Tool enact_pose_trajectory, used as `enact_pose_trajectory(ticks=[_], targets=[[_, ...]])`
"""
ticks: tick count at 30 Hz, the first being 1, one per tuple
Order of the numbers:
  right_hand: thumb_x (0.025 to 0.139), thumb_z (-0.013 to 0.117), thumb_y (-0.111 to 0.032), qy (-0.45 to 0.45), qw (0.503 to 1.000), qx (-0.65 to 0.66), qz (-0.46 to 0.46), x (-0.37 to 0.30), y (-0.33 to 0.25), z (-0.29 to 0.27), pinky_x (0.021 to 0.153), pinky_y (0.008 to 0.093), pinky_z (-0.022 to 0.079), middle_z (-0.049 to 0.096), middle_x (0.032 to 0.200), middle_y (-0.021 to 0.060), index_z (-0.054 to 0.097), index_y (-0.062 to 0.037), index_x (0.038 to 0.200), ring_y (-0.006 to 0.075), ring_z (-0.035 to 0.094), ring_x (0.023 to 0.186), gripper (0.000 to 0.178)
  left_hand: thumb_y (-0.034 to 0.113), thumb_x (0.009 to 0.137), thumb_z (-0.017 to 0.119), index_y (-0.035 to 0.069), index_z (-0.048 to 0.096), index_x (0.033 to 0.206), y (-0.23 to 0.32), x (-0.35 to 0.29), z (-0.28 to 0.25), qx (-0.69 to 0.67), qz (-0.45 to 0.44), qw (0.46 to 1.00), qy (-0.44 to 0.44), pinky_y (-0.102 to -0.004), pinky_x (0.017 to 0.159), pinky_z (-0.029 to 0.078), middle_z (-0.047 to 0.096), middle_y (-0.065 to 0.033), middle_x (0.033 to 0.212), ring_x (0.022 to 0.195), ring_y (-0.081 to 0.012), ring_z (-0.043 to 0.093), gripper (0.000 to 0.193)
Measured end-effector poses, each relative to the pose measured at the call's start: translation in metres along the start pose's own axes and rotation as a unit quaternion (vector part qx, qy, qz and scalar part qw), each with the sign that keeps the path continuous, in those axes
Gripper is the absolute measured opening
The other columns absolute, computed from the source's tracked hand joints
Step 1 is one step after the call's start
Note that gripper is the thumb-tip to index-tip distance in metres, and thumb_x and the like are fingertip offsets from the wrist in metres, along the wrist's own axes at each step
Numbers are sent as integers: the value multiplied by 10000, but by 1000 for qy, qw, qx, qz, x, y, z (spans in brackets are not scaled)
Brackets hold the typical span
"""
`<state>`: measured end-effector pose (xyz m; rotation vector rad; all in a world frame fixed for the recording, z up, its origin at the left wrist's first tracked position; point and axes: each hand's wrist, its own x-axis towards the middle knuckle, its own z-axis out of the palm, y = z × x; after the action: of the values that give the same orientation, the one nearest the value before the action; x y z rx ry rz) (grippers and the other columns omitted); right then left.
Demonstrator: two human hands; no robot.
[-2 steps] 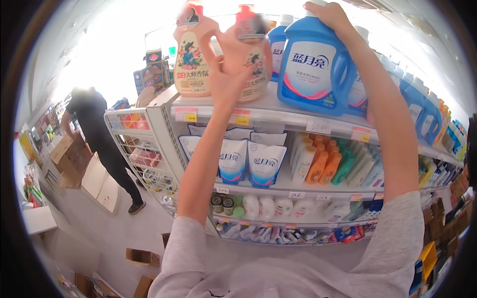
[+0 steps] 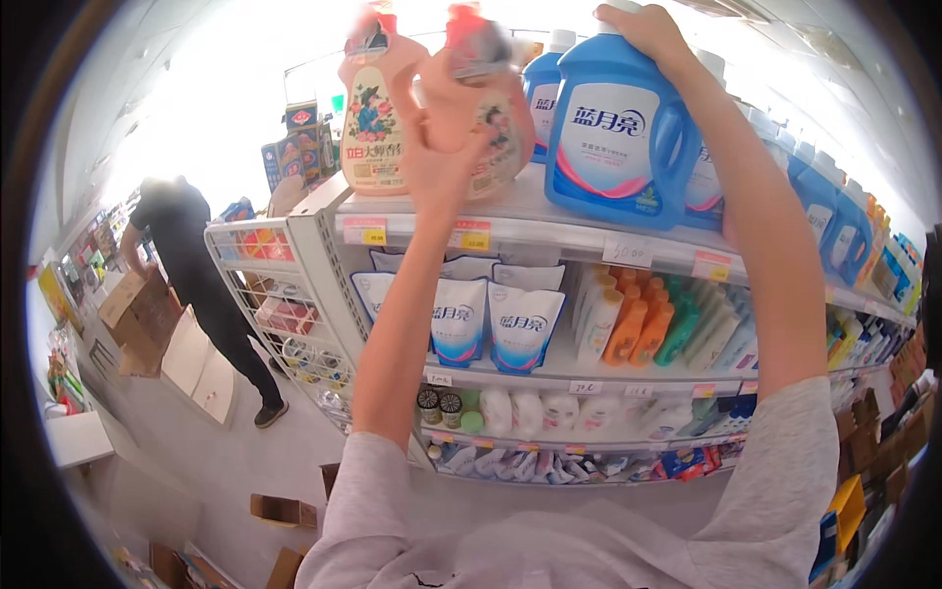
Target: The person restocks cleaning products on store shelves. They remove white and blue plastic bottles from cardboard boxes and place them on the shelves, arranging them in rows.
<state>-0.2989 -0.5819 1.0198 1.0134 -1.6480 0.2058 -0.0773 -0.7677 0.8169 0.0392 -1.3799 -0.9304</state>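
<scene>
On the top shelf (image 2: 530, 199), my left hand (image 2: 444, 162) is closed round a pink detergent bottle (image 2: 502, 157) with a red cap, partly blurred and leaning a little. A second pink bottle (image 2: 370, 123) stands upright just left of it. My right hand (image 2: 650, 37) reaches up and grips the white cap and top of a large blue detergent jug (image 2: 605, 128) with a side handle. The jug stands at the shelf's front edge, label facing me. Another blue jug (image 2: 543, 80) shows behind it.
Blue-and-white refill pouches (image 2: 520, 324) and orange bottles (image 2: 628, 332) fill the shelf below. A white wire rack (image 2: 280, 294) adjoins the shelf's left end. Farther left, a person in dark clothes (image 2: 191, 255) bends by a cardboard box (image 2: 140, 314). More cartons (image 2: 283, 510) lie on the floor.
The pink bottle in my left hand has shifted slightly left and tilted more. My right hand keeps its grip on the blue jug.
</scene>
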Motion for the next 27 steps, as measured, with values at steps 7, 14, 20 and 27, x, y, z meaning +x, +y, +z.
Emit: enact_pose_trajectory(ticks=[7, 14, 20, 27], targets=[[865, 470, -269, -94, 994, -62, -4, 13, -12, 43, 807, 421, 512, 671, 958, 173, 699, -150, 958, 339, 655, 888, 275, 134, 701, 804, 7, 556, 1083, 33, 18, -56, -147, -18, 989, -27, -276, 752, 502, 640, -84, 1015, 868, -135, 623, 473], [841, 565, -296, -136, 964, 43, 226, 14, -78, 31, 930, 417, 465, 625, 1186, 122, 658, -164, 1143, 338, 581, 1115, 342, 97, 795, 720, -2, 531, 1142, 10, 6, -90, -187, -106, 975, -54, -273, 752, 541, 630, -89, 1035, 888, -140, 644, 407], [781, 615, -447, -4, 923, 275, 268, -8, -37, 63, 861, 395, 488, 642, 1075, 226, 631, 32, 1101, 347, 623, 1001, 576, 98, 839, 668, -10, 509, 1174, -5, 2, -107, -245, -155, 955, -54, -294, 762, 567, 628, -103, 1056, 901, -169, 659, 386], [690, 626, -607, -72, 933, 224, 273, 11, -22, 82, 811, 399, 527, 669, 987, 261, 660, 75, 1047, 356, 673, 900, 770, 71, 794, 697, -22, 498, 1213, -12, -6, -121, -217, -185, 956, -73, -292, 783, 546, 632, -119, 1079, 920, -166, 650, 473]])
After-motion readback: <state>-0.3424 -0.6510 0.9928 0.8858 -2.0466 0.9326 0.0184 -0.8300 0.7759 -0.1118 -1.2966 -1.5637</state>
